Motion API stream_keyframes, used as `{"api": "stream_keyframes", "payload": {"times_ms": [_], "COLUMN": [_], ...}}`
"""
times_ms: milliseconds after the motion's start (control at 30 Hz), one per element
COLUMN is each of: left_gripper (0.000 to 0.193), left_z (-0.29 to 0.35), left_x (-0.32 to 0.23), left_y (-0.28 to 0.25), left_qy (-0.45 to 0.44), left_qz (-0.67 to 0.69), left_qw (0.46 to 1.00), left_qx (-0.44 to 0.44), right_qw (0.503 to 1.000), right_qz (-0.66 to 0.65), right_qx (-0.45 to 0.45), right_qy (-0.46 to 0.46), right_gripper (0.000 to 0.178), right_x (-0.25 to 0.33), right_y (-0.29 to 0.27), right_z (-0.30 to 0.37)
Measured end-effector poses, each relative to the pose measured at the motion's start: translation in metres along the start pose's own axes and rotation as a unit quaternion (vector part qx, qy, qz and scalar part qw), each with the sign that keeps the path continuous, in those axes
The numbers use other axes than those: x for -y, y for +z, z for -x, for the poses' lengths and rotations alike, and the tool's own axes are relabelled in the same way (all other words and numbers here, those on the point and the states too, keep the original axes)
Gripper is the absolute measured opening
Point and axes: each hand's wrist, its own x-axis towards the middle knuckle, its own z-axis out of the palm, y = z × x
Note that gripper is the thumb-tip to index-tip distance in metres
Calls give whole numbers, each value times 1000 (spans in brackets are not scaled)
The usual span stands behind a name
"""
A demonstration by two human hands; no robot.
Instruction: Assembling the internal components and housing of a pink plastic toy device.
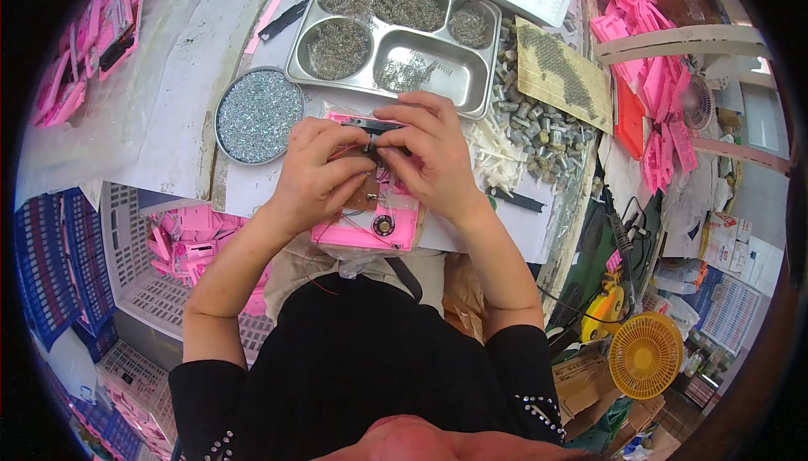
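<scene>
A pink plastic housing (400,234) lies at the table's near edge in front of me. It carries a brown board (364,197), thin wires and a round black part (383,225). At its far end, my left hand (318,166) and my right hand (438,158) meet, fingers closed around a black plastic strip (372,125). Thumbs and fingertips pinch close together just below the strip. Whatever small piece sits between them is mostly hidden by the fingers.
A round dish of small silvery screws (259,116) stands left; beyond is a metal compartment tray (471,74) with springs. To the right lie metal cylinders (539,137), white plastic pieces (498,158) and a beige card (564,74). Pink housings (648,57) are piled far right.
</scene>
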Motion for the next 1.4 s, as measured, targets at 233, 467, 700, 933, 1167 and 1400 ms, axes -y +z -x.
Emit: {"api": "stream_keyframes", "payload": {"times_ms": [233,467,700,933,1167,1400], "left_gripper": [23,18,22,34,35,14], "left_z": [-1,4,9,-1,-14,-34], "left_x": [8,4,1,-10,-54,-33], "left_y": [4,7,4,-2,4,5], "left_qy": [0,-81,-130,-73,-109,-146], "left_qz": [65,120,115,-159,138,181], "left_qw": [998,989,984,981,984,960], "left_qx": [-4,-41,-42,-87,8,157], "right_qw": [1000,997,992,991,985,981], "right_qz": [-15,77,121,14,-65,-118], "right_qx": [-17,-2,-23,-69,-84,-61], "right_qy": [-13,31,23,117,135,141], "right_gripper": [23,27,19,15,16,17], "right_x": [5,21,20,16,18,9], "right_y": [2,8,27,6,-13,-17], "right_z": [-11,11,9,37,45,45]}}
